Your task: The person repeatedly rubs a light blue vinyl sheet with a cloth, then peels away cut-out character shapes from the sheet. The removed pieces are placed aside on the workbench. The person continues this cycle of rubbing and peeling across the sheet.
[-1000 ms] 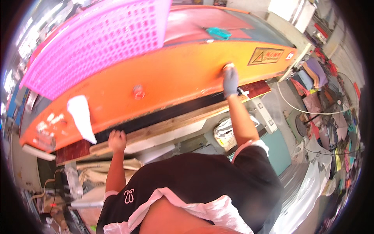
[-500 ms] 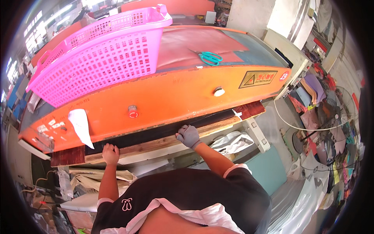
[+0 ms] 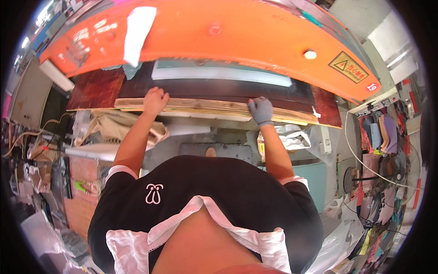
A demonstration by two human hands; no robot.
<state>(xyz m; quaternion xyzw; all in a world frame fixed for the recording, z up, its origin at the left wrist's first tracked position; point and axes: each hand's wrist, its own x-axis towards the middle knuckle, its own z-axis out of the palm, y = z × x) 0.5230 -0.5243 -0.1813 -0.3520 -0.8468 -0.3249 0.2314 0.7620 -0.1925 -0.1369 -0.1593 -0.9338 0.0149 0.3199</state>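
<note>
A long wooden board (image 3: 196, 104) with a black top surface (image 3: 182, 86) lies in front of me, partly beneath the orange machine beam (image 3: 255, 32). My bare left hand (image 3: 156, 101) has its fingers curled over the front edge, left of the middle. In a grey glove, my right hand (image 3: 261, 111) is closed over the same edge farther right. Both hands are at about the same height, thumbs partly hidden. On the black surface, close under the beam, lies a long pale blue-grey strip (image 3: 219, 74). Dark red panels (image 3: 96, 89) show at both ends of the board.
A white paper (image 3: 139, 34) hangs on the beam's front, near a red button (image 3: 215, 29) and a pale knob (image 3: 310, 54). Beige cloth (image 3: 112, 125) and white bundled material (image 3: 292, 137) sit below the board. Coloured material pieces (image 3: 374, 132) hang at the right, beside a cable (image 3: 349, 137).
My view has tilted down, so the pink basket is out of sight. More of the black surface and the pale strip now show in front of the beam; both hands stay on the board's edge.
</note>
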